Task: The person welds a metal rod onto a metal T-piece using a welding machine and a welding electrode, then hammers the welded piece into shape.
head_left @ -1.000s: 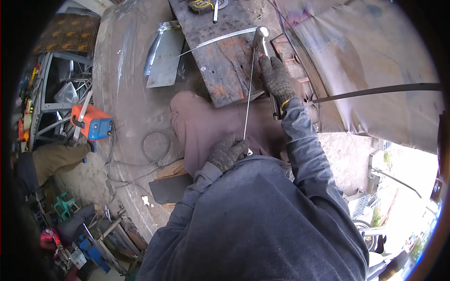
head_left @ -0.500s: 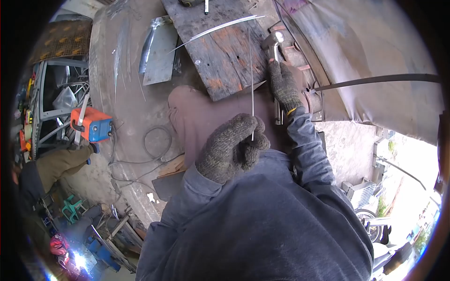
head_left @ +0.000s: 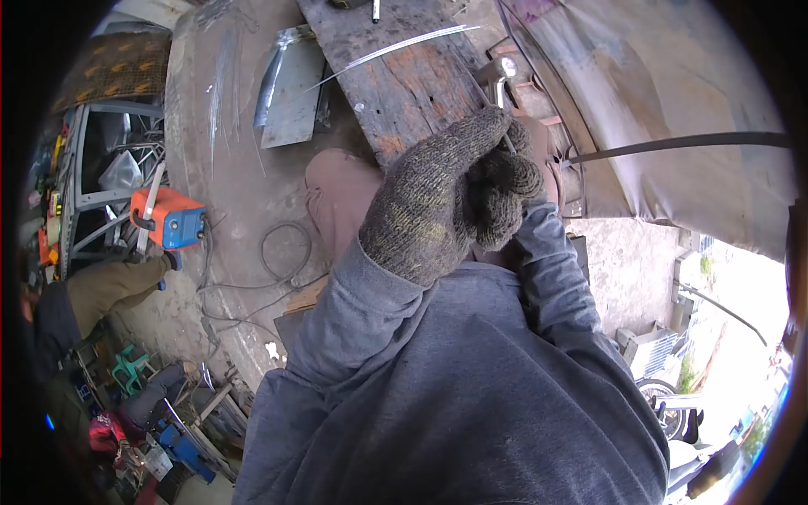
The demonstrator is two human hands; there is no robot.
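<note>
My left hand (head_left: 438, 189), in a dark knitted glove, is raised close to the camera with its fingers closed on a thin metal rod (head_left: 508, 143); only a short piece of the rod shows. Behind it, my right hand (head_left: 525, 139), also gloved, is mostly hidden, so its grip cannot be made out. Just beyond both hands is a hammer-like metal tool (head_left: 503, 69) with a shiny end, its lower shaft covered by the gloves. A dark, worn wooden board (head_left: 404, 84) lies ahead, with a bundle of thin rods (head_left: 412, 45) across it.
Sheet metal pieces (head_left: 290, 93) lie left of the board. An orange and blue machine (head_left: 172, 220) and a looped cable (head_left: 286, 252) are farther left. A co-worker (head_left: 109, 433) is at lower left, another person's leg (head_left: 118, 282) above. A large sheet (head_left: 665, 93) hangs at right.
My left hand has moved up and right, nearer the camera, and now covers most of my right hand. Most of the rod has gone from sight. The bright flash at lower left has gone.
</note>
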